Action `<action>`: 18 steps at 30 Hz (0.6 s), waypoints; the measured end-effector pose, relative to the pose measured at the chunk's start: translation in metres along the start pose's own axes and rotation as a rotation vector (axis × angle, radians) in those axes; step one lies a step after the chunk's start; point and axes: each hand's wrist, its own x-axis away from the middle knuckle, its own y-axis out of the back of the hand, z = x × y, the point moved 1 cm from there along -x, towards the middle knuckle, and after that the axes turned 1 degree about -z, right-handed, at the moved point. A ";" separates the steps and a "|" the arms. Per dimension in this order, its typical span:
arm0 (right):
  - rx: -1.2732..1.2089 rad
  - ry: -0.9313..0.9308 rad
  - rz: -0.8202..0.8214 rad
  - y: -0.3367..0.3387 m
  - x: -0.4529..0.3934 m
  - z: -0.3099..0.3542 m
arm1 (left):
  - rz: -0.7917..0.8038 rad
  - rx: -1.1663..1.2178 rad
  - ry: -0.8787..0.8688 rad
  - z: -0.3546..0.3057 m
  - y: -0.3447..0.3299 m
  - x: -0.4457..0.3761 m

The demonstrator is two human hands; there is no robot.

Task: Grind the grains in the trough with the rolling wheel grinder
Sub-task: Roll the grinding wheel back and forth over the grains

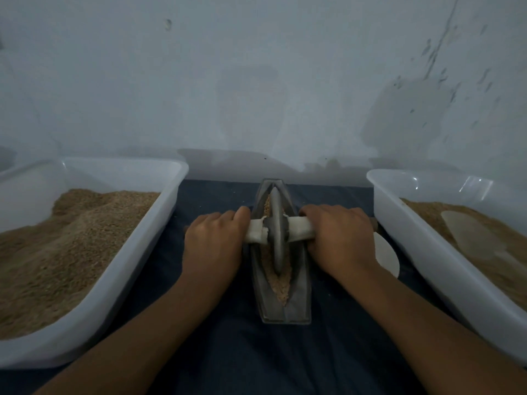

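Note:
A dark metal boat-shaped trough (299,303) lies lengthwise on the blue cloth in front of me. Tan grains (281,289) fill its narrow groove. The grey metal grinder wheel (277,232) stands upright in the groove, a little beyond the trough's middle. A white-wrapped axle handle (299,228) passes through the wheel to both sides. My left hand (214,240) grips the axle's left end, and my right hand (339,238) grips its right end. Each hand hides the part of the handle beneath it.
A white plastic tub (142,232) heaped with tan grain stands to the left. Another white tub (413,238) to the right holds grain and a pale scoop (467,235). A white disc (386,256) lies beside it. A pale wall rises just behind.

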 end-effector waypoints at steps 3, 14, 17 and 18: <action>-0.003 -0.015 0.038 -0.010 -0.010 -0.005 | 0.007 -0.015 -0.020 0.000 -0.009 -0.012; -0.058 -0.060 0.395 -0.025 -0.064 -0.017 | 0.025 -0.085 -0.018 0.004 -0.043 -0.052; -0.056 -0.044 0.467 -0.025 -0.077 -0.018 | 0.037 -0.096 -0.006 0.005 -0.045 -0.056; -0.055 -0.043 0.478 -0.024 -0.080 -0.018 | 0.042 -0.087 0.000 0.006 -0.045 -0.056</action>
